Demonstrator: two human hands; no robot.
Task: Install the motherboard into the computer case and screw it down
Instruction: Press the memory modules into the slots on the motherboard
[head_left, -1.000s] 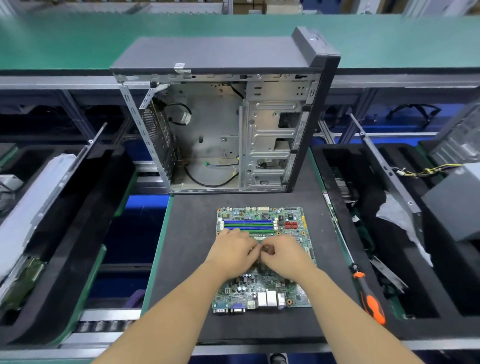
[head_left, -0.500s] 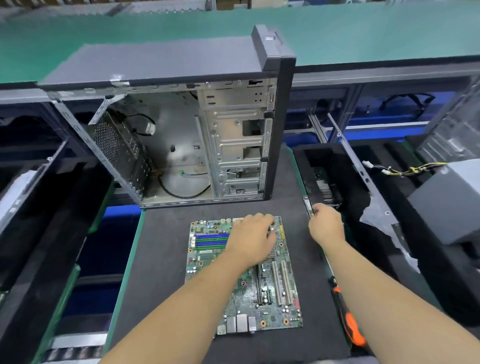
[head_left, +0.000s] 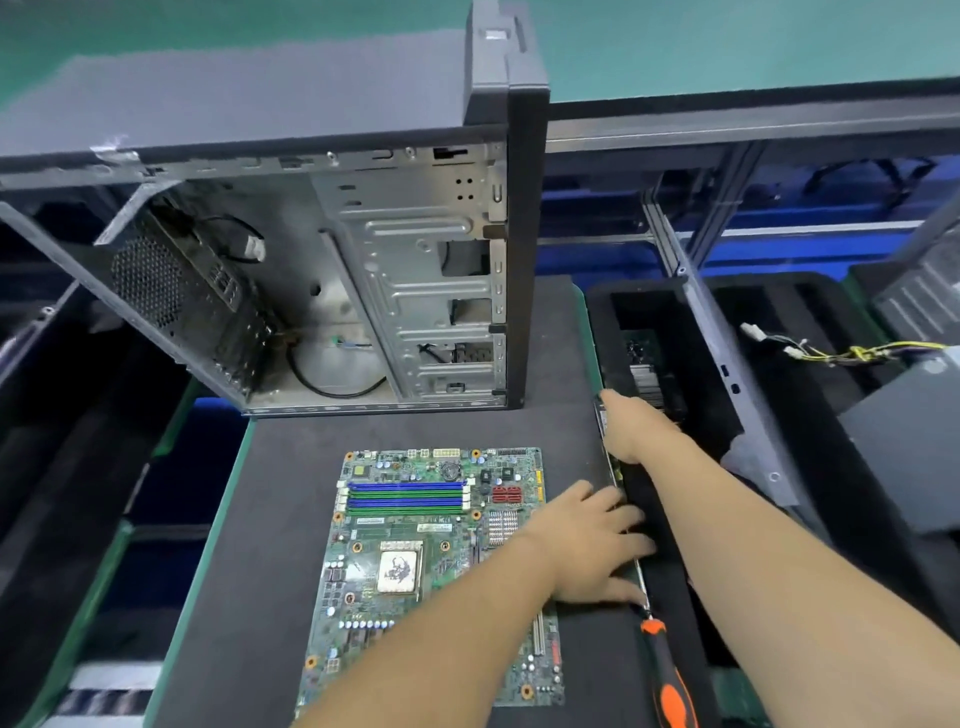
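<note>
The green motherboard (head_left: 415, 561) lies flat on the black mat (head_left: 270, 519), with its blue and green memory slots at the far end. Behind it stands the open computer case (head_left: 332, 291), its metal interior facing me with loose cables at the bottom. My left hand (head_left: 592, 545) reaches past the board's right edge, fingers spread and touching a thin metal strip (head_left: 640, 577) that stands between the mat and the black foam tray (head_left: 670, 587). My right hand (head_left: 631, 431) is curled over the far end of that strip, with its fingertips hidden.
A screwdriver with an orange and black handle (head_left: 670, 680) lies at the mat's right edge, just below my left hand. Black foam trays with parts flank the mat on both sides. A grey box (head_left: 909, 441) with yellow wires sits at the far right.
Both hands left the motherboard's middle and moved right. The right hand went to the strip at the tray's edge, and the left hand followed to touch it. My view swung right.
</note>
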